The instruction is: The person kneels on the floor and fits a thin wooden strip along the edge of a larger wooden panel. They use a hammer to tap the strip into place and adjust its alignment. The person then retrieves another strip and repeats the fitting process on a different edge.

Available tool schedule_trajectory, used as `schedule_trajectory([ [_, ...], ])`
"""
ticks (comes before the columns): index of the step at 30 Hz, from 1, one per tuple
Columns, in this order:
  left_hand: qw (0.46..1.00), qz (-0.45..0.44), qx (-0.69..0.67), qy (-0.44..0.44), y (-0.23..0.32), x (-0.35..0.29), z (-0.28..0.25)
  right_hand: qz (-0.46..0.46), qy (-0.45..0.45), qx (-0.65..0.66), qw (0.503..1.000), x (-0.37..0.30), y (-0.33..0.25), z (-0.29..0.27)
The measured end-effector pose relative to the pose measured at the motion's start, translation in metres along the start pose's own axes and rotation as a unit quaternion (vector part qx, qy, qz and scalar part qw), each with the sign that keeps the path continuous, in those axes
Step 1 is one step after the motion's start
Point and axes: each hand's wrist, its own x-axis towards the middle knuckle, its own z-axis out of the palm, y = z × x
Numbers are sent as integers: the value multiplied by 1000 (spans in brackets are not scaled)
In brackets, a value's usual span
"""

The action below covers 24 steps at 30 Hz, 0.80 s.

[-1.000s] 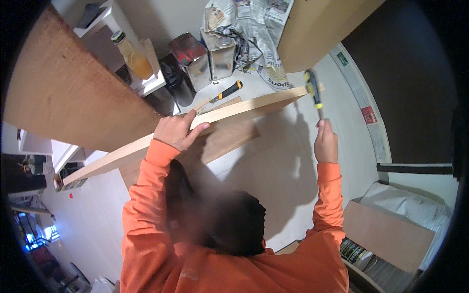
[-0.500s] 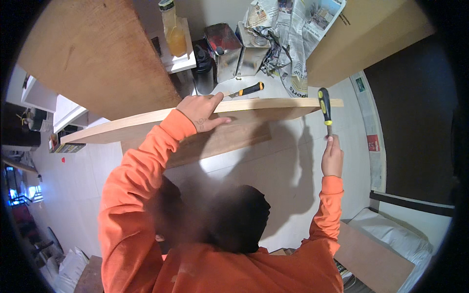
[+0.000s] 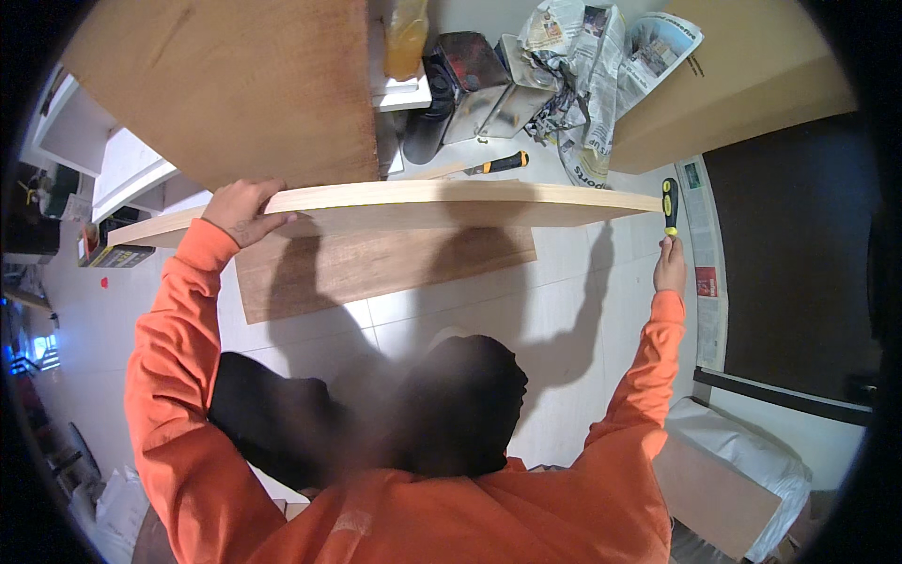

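orange sleeves at the lower edge of the view, both arms raised over a white tiled floor (image 3: 564, 282). left hand (image 3: 242, 209): gripping the near long edge of a pale wooden board (image 3: 423, 202), fingers curled together over the top face, thumb side hidden beneath. board held flat and roughly level above the floor, stretching from the left side of the view to the right hand's tool. right hand (image 3: 669, 268): fist closed around the lower handle of a black-and-yellow screwdriver (image 3: 669, 205), fingers pressed together; tool upright, its upper end just beside the board's right end, contact not clear. below the board, flat on the floor: a darker brown panel (image 3: 376, 268), partly in shadow. beyond the board, on the floor: a second black-and-yellow tool (image 3: 498, 164), lying near the far long edge. farther off: large brown wooden panel (image 3: 235, 85) at upper left, dark metal tins (image 3: 470, 75), a bottle of amber liquid (image 3: 406, 38), crumpled newspaper (image 3: 583, 66), tan cardboard sheet (image 3: 742, 85) at upper right.
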Motion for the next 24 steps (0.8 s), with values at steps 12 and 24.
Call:
schedule_trajectory([
  [12,995,-3,31,99,-108,-55,-17,-29,-7,-142,989,-61,-104,17],
  [24,957,73,-13,281,-179,-92,5,12,70,104,992,-94,-128,18],
])
